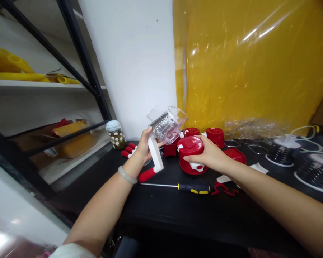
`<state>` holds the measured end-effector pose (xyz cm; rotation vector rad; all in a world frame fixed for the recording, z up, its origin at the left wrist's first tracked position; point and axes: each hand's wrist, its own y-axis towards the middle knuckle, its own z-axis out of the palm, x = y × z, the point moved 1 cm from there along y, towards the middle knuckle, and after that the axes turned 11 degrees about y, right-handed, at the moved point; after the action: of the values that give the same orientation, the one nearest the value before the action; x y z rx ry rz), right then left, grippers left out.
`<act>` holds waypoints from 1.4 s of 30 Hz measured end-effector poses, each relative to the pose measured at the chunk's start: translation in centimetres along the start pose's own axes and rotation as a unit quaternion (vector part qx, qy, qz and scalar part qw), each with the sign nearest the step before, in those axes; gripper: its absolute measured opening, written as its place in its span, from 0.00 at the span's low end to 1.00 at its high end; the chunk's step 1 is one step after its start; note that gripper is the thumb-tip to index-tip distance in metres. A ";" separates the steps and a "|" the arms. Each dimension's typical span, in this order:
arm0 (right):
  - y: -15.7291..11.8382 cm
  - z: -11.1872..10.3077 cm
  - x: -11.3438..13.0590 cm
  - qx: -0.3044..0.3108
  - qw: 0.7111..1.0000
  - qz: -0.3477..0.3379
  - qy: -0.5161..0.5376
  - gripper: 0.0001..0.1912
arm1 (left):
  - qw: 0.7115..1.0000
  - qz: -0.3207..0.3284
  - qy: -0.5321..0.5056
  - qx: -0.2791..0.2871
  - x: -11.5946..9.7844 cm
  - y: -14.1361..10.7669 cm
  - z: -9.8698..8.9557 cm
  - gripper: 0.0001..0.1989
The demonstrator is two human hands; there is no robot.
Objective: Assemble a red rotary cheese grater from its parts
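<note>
My left hand (145, 145) grips a clear plastic rotary grater housing (168, 127), lifted above the black table. A perforated metal drum (159, 123) shows inside it. From the same hand hangs a white crank (155, 152) with a red handle (146, 175), slanting down toward the table. My right hand (206, 152) is closed around a red grater base (190, 148) with a white knob (197, 167) on its front side. Below both hands lies a screwdriver (193, 187) with a black and yellow grip.
More red bases (215, 136) stand behind. Red clips (223, 188) lie right of the screwdriver. Grater drums with white tops (284, 150) are at far right. A patterned jar (115, 134) stands back left, beside a black-framed shelf (90, 71). A yellow-wrapped panel (244, 64) rises behind the table.
</note>
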<state>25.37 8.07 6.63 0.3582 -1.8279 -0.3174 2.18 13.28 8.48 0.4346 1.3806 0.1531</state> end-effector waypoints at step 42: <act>4.2 -3.0 -2.1 0.021 0.979 -0.104 0.172 0.47 | 0.895 0.197 0.347 0.199 -0.7 2.6 2.9 0.32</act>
<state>28.49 12.59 7.30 0.5994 -1.4610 -0.3382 5.22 14.81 10.47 1.0806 2.0234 0.3882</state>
